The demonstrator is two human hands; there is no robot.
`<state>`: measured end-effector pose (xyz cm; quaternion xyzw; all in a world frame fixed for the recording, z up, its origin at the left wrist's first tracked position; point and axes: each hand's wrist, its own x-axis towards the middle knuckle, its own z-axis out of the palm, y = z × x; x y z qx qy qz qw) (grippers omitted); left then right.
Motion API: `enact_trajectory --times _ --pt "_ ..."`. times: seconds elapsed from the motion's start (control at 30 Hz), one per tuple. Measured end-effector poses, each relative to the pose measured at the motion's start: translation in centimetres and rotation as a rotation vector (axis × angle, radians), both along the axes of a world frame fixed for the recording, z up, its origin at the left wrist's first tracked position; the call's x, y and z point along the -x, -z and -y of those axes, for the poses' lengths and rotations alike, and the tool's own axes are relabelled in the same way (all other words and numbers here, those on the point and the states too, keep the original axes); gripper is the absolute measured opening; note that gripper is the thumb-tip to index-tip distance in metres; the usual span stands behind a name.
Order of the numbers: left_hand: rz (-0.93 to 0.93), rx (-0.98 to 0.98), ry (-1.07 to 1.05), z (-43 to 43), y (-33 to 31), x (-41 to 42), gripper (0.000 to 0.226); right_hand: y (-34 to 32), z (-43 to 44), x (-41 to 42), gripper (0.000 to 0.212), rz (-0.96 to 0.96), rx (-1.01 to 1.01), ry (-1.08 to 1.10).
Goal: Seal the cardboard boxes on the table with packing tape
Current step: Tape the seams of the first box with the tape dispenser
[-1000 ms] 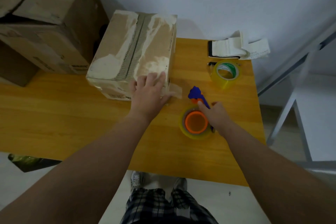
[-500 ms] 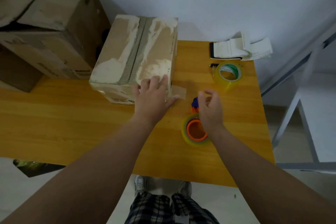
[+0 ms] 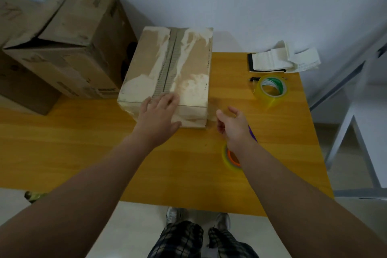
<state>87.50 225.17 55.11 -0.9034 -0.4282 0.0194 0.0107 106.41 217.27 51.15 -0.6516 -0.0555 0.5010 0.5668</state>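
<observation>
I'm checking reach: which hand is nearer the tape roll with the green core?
Right. The right hand hovers open a little nearer the person and left of the tape roll; the left hand rests on the small box, farther left.

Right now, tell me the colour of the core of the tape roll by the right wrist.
The core is orange, seen in the head view.

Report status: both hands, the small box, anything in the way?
Left hand flat on small box, near edge. Right hand open, empty, just right of the box. Orange-core tape roll on table, not held. Second roll apart, not blocking.
</observation>
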Motion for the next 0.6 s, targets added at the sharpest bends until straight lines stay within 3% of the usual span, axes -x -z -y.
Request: enact_trajectory --times 0.17,0.43,0.53,0.6 --pt "-0.024 0.043 0.081 -1.0 0.3 1.7 0.071 1.4 -0.9 1.8 0.047 -0.113 0.01 0.087" --pt "0.031 0.02 0.142 -1.7 1.0 2.4 0.069 2.2 -1.7 4.1 0.028 0.0 0.037 0.107" --pt "0.064 0.015 0.15 -2.0 1.1 2.4 0.065 2.0 -0.6 4.7 0.023 0.213 0.122 0.101" --pt "0.076 0.017 0.165 -2.4 1.1 2.4 0.064 1.2 0.2 4.7 0.027 0.356 0.041 0.171"
